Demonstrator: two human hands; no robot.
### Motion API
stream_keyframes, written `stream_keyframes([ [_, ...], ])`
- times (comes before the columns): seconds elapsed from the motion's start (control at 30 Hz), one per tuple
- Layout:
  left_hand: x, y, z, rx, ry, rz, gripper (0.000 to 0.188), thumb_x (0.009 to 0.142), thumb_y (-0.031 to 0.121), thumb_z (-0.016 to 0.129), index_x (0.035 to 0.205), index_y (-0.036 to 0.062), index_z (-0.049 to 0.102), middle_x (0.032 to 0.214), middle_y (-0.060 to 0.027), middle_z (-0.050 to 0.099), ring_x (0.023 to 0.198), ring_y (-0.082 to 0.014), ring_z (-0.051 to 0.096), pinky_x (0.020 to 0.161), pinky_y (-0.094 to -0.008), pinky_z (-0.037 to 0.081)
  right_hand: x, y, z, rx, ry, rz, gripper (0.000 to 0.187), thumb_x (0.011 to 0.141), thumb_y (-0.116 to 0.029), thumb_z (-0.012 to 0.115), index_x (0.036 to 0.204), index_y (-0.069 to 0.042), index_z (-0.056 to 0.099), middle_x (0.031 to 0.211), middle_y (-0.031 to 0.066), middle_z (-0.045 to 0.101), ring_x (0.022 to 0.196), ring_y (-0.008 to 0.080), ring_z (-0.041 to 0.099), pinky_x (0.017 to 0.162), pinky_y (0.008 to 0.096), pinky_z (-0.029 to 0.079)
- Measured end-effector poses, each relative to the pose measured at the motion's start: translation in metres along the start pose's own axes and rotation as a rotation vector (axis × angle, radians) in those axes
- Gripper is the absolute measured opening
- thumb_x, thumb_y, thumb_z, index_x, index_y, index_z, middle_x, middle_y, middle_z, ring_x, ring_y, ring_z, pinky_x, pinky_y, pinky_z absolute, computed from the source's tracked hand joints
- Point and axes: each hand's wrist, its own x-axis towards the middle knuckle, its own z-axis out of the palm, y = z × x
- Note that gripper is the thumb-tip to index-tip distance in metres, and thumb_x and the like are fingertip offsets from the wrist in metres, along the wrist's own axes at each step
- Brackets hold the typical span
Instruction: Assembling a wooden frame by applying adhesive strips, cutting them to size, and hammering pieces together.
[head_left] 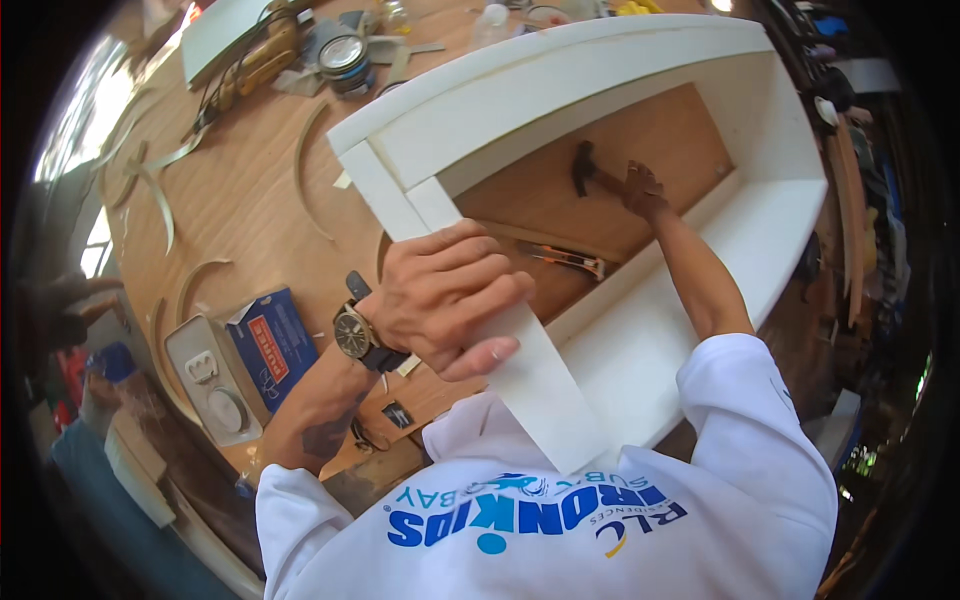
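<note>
A large white open wooden frame, like a drawer or cabinet body [560, 85], lies tilted across the worktable, close against my shirt. My left hand [450, 295] is closed over its left end board, fingers wrapped across the edge. Inside the frame, my right hand [643, 187] grips the handle of a hammer [582, 168], whose dark head points left, over the brown wood seen through the opening. An orange and black utility knife [567, 258] lies within the opening, nearer me than the hammer.
Left of the frame, the wooden table [240, 190] carries curved thin strips [310, 170], a blue box [270, 345] and a metal tin [205, 375]. A round can [345, 62] and a yellowish tool [265, 62] with a cord stand at the back. Long wooden pieces [850, 220] are at the right.
</note>
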Motion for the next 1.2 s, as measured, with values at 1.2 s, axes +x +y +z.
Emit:
stream_keyframes([
  [1.2, -0.013, 0.007, -0.003, 0.037, 0.054, -0.014, 0.016, 0.092, 0.012, 0.043, 0.080, 0.0080, 0.054, 0.081, -0.0043, 0.053, 0.064, -0.0207, 0.046, 0.065, -0.0282, 0.044, -0.407, -0.275, -0.081, 0.332, 0.169, -0.760, 0.029, 0.084, -0.004, 0.040, 0.109, 0.003, 0.053, 0.060, 0.0025, 0.047, 0.048, 0.0107, 0.033, 0.044, 0.0206, 0.037],
])
